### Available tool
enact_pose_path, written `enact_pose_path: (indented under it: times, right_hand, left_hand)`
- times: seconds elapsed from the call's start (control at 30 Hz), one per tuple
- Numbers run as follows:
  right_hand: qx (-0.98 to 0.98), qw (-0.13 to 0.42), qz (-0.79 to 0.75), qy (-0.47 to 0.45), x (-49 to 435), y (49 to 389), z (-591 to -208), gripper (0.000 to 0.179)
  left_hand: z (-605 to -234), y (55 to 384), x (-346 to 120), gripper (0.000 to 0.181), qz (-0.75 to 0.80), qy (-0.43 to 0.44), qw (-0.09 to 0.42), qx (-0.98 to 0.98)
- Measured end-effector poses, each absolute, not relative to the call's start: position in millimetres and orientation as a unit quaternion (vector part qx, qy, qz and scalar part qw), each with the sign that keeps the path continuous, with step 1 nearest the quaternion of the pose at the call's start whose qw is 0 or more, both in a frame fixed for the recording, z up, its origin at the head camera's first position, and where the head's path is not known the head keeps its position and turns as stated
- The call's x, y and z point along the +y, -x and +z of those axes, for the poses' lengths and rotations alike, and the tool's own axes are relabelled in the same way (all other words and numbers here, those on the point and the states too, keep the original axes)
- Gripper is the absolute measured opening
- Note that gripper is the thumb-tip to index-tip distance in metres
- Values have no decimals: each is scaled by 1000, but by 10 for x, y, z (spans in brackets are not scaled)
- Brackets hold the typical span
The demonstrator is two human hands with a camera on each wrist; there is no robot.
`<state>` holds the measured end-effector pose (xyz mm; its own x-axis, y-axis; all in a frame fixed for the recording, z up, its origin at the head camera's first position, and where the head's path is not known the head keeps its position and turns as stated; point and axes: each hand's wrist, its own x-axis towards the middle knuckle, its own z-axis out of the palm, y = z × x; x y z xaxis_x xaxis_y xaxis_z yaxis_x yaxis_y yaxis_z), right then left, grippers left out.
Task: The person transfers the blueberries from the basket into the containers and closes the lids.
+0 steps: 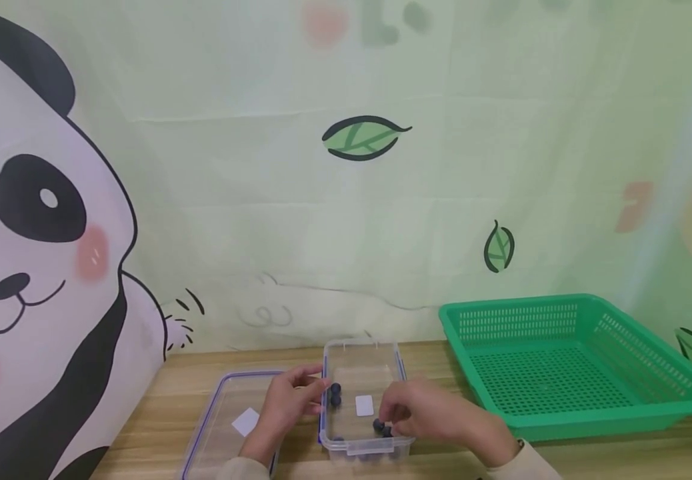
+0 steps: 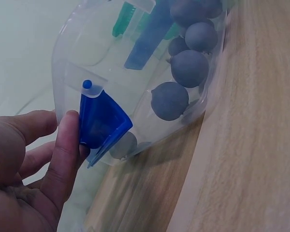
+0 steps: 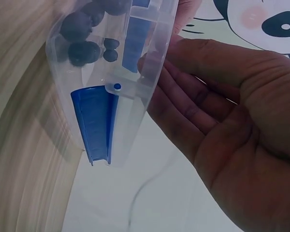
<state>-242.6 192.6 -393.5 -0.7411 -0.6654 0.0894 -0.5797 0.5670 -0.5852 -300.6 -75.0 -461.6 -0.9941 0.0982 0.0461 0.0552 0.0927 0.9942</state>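
A clear plastic container (image 1: 364, 367) with blue side latches (image 2: 101, 118) stands on the table. Several blueberries (image 2: 169, 100) lie in its bottom, some along the left wall and some near the front right. Beside the left wall is my left hand (image 1: 289, 400), its extended fingers touching a blue latch and the rim. My right hand (image 1: 421, 410) reaches over the right rim, fingers bent, fingertips above the front-right blueberries (image 1: 379, 425). In the right wrist view the container wall partly covers those fingertips (image 3: 145, 63), so whether they pinch a berry is hidden.
A clear lid with a blue seal (image 1: 220, 393) lies left of the container, a white square (image 1: 246, 421) on it. Another white label (image 1: 364, 405) shows in the container. The green perforated basket (image 1: 526, 427) stands at right. A panda-printed cloth (image 1: 262, 233) hangs behind the table (image 1: 160, 400).
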Motion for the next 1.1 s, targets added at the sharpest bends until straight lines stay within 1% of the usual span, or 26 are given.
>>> enact_pose_path:
  times: [0.23,0.53,0.67,0.9,1.0,1.1]
  right_hand:
    - [877,73,-333,339,1932,2422,-3921,13]
    - [872,45,-369,318,1821,2404,-3882,10]
    - [866,21,-399,300,1659,2411,-3864,10]
    - [836,-23,-458,302,1251,2425,-3858,16]
    - [831,-27,-471,296,1072,2423,-3878,20]
    - [824,-20,-493,281,905,2422,-3913,24]
  left_hand:
    - [-4575,2995,-749,46,670,-53,15,740]
    - [-4511,2984,-824,46,660,-45,8,750]
    - [-4445,2996,-928,45,674,-40,-5,738]
    - [-4243,2970,-1175,41,674,-42,-40,736]
    - [-4172,2944,-1277,42,668,-41,-48,742]
    - [-4108,2899,-1371,44,652,-36,-58,755]
